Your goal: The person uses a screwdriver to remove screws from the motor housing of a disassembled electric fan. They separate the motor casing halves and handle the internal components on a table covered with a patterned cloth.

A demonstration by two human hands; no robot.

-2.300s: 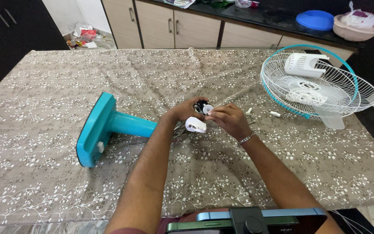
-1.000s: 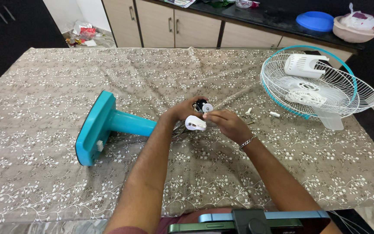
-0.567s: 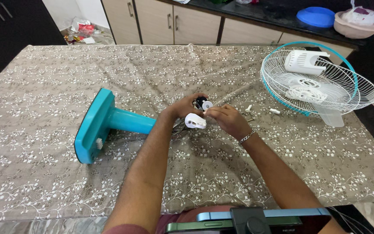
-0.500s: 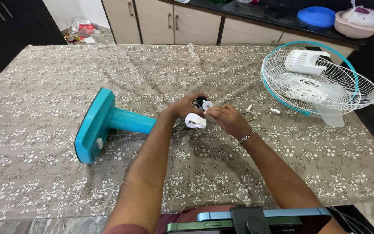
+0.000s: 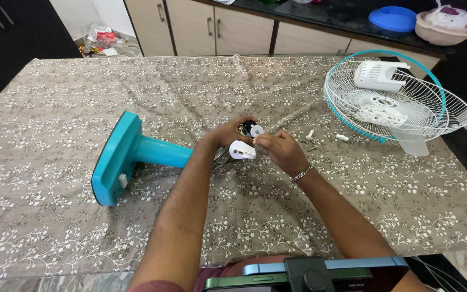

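While both hands (image 5: 255,141) pinched the small white fitting (image 5: 242,150) atop the teal stand (image 5: 136,154), we judged steady, aligned pressure best.

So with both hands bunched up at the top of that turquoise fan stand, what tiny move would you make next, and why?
Probably steady the white part with the left hand while the right hand works at the joint. Both hands meet there, the stand lies on its side, and loose small pieces lie close by.
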